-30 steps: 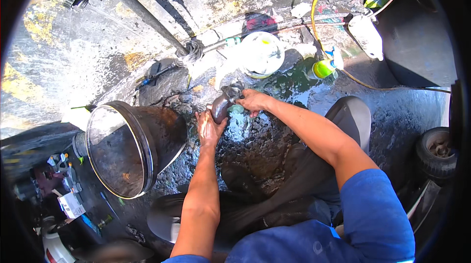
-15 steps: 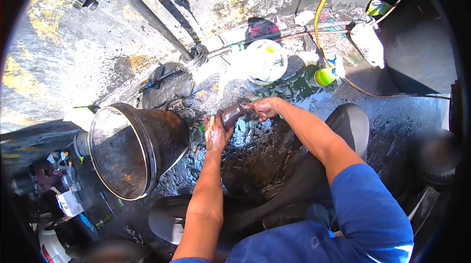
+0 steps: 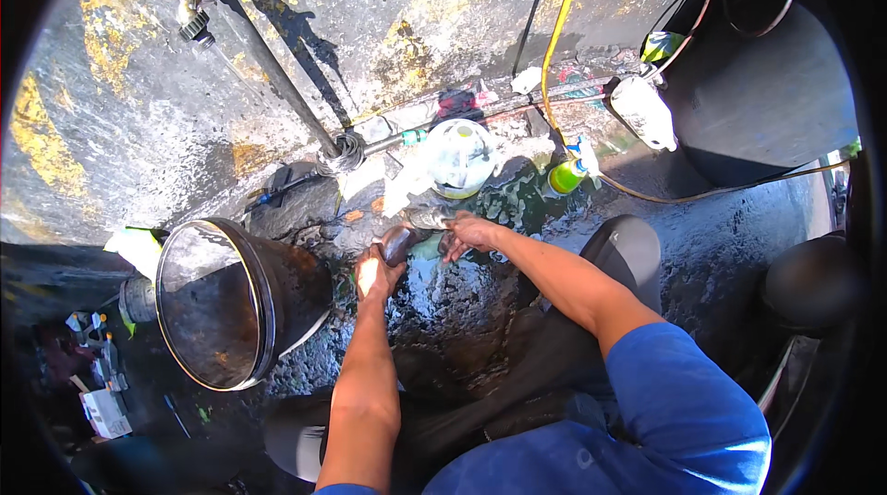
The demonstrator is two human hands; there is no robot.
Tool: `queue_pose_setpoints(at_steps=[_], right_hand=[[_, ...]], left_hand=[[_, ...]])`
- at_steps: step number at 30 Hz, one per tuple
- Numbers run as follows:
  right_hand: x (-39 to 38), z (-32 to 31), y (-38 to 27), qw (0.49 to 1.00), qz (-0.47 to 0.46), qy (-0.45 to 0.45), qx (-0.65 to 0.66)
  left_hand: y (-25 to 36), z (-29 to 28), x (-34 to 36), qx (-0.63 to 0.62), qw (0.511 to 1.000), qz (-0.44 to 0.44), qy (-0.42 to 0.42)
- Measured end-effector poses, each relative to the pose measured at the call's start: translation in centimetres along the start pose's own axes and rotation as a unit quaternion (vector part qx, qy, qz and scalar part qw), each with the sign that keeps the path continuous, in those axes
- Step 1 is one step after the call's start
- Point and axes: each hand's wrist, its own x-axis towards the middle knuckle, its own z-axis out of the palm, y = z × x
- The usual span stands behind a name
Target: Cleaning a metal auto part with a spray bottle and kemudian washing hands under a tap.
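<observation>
My left hand (image 3: 377, 273) is closed round a wet brown cylindrical part (image 3: 398, 242), tilted above the wet ground. Close beside it, on the right, my right hand (image 3: 473, 234) has its fingers bent round a crumpled grey piece (image 3: 429, 217), which looks like a wet rag. The grey piece reaches to the upper end of the cylinder; whether they touch I cannot tell. Just beyond the hands stands a white bucket (image 3: 459, 160) with liquid in it. To its right is a spray bottle (image 3: 565, 177) with green liquid.
A large dark metal cylinder (image 3: 300, 292) lies on the left. A tap (image 3: 192, 5) on an upright pipe stands far left. A yellow hose (image 3: 556, 33), a white jug (image 3: 644, 113) and a black barrel (image 3: 767, 88) are at the far right. A small box (image 3: 106, 414) lies low left.
The whole view has shifted, so most things sit further left. The grey piece at my right hand now stretches out leftward along the cylinder's upper end. My left hand keeps its hold.
</observation>
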Motion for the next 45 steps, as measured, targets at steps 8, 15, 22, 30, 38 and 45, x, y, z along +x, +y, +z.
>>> queue_pose_setpoints(at_steps=[8,15,22,30,38,45], right_hand=[[-2.5,-2.5,-2.0,0.992,0.016,0.072,-0.106],[-4.7,-0.3,-2.7,0.945,-0.109,0.214,-0.223],[-6.8,4.4,-3.6,0.825,-0.27,0.374,-0.327],[-5.6,10.1,-1.2,0.625,-0.461,0.293,-0.557],[-2.4,11.3,-0.7,0.637,-0.25,0.172,-0.708],[0.6,10.7,-4.9,0.799,-0.018,0.05,-0.599]], left_hand=[[1.6,1.2,0.9,-0.165,0.971,-0.17,0.046],[2.6,0.5,0.8,-0.738,0.611,-0.209,-0.195],[2.8,0.9,1.2,-0.872,0.413,-0.171,-0.202],[2.6,2.2,2.3,-0.918,0.297,-0.139,-0.224],[1.9,3.7,2.9,-0.909,0.332,-0.079,-0.24],[3.9,2.9,1.2,-0.863,0.441,-0.099,-0.225]])
